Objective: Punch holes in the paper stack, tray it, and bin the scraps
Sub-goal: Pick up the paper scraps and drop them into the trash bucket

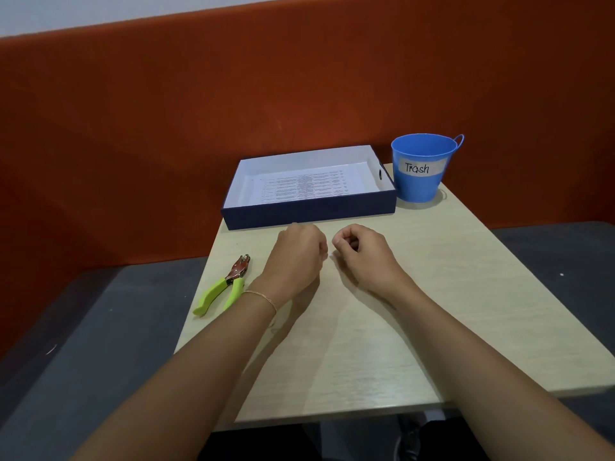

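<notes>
The printed paper stack (301,188) lies flat inside the dark blue tray (309,212) at the back of the table. A blue bucket labelled "Trash" (422,168) stands just right of the tray. The hole punch with green handles (224,287) lies near the table's left edge. My left hand (298,257) and my right hand (364,252) hover close together over the table, just in front of the tray. Both have their fingers curled in. Whether any scraps sit between the fingertips is too small to tell, and no loose scraps show on the table.
The light wooden table (432,294) is small, with dark grey floor on both sides. An orange partition wall (199,128) rises directly behind the tray and bucket.
</notes>
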